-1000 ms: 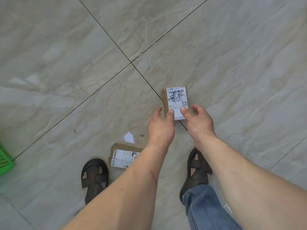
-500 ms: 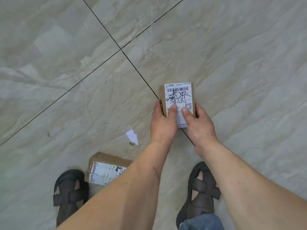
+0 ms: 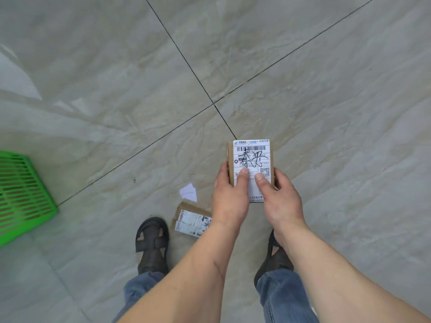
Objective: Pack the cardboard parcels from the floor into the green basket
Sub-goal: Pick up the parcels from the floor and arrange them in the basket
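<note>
Both your left hand (image 3: 229,197) and right hand (image 3: 278,197) grip the box (image 3: 250,159), thumbs pressed on its label, above the floor. Keep it level and swing left to the basket (image 3: 28,199); 1 box (image 3: 191,219) lies by your feet.

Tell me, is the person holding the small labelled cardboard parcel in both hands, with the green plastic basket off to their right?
Not quite. Both hands, left hand and right hand, do hold the small labelled cardboard parcel, but the green plastic basket sits to their left, as the head view shows.
</note>
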